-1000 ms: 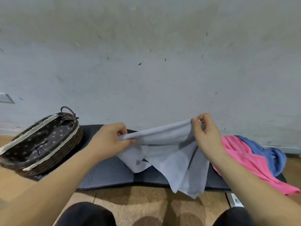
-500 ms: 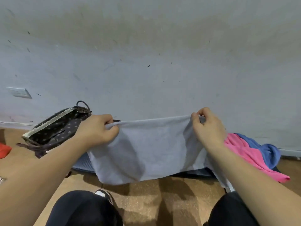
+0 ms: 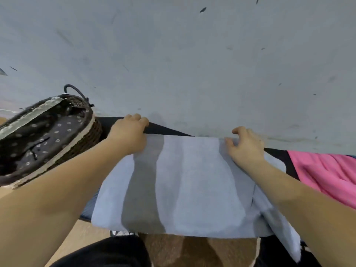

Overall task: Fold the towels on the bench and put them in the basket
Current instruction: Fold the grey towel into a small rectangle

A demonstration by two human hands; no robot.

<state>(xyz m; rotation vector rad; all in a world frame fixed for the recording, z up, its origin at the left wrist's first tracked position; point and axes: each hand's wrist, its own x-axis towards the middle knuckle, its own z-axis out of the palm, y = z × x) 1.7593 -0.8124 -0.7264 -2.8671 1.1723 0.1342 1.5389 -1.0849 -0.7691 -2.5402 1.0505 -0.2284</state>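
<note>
Blue towel (image 3: 192,180) lies flat on the surface (image 3: 165,130); left hand (image 3: 129,134) grips its far-left corner, right hand (image 3: 245,145) rests on its far-right corner.

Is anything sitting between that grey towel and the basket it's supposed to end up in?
Nothing visible does. The towel lies spread on the bench, and the basket stands just left of it, with only the person's own left hand and forearm between them.

The spread towel (image 3: 192,185) lies on the middle of the counter (image 3: 165,130), with the left hand (image 3: 129,135) and right hand (image 3: 246,145) on its far corners. The basket (image 3: 90,132) stands to the left, another towel (image 3: 327,174) lies to the right (partly out of view), and the wall (image 3: 192,64) is behind.
</note>
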